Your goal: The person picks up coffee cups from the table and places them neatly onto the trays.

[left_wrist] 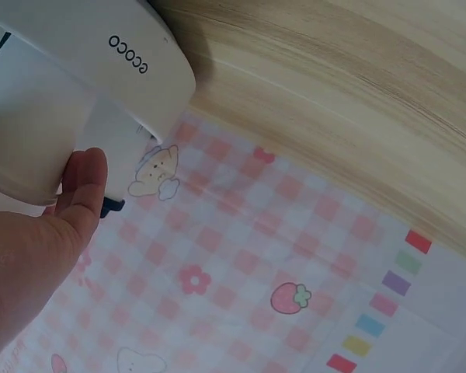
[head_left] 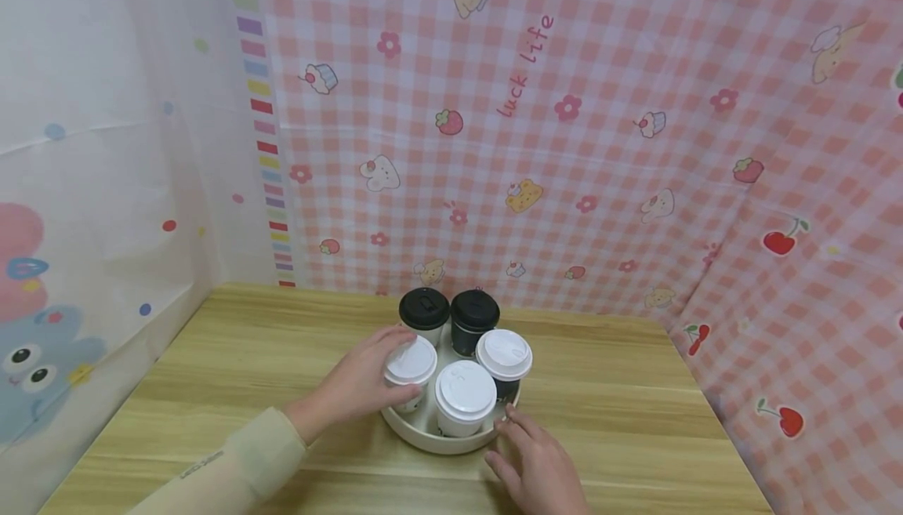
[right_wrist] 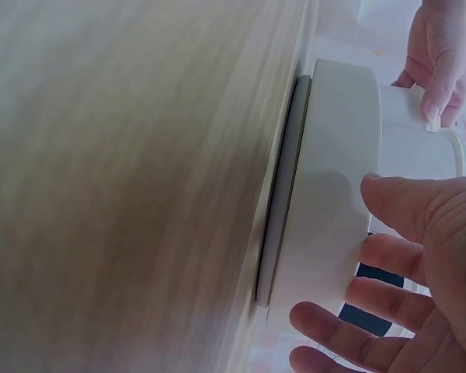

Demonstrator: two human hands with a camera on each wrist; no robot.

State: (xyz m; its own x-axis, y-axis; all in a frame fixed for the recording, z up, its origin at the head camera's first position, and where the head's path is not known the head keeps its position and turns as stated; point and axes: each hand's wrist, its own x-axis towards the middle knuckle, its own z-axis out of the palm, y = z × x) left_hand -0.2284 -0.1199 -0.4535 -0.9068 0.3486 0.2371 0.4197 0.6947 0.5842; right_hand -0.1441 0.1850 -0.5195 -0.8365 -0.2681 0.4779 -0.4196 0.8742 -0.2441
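Note:
A round off-white tray, marked "ecoco" on its side in the left wrist view, stands on the table with several lidded paper cups. At its left, my left hand holds a white-lidded cup between thumb and fingers. My right hand is at the tray's front right rim, its fingers spread and lightly bent in the right wrist view, thumb at the rim. Nearest it are a white cup and a dark cup with a white lid. Two black-lidded cups stand at the back.
The wood-grain table reaches back to a pink checked cloth hung behind it. A white printed cloth hangs on the left, and a cherry-patterned one on the right.

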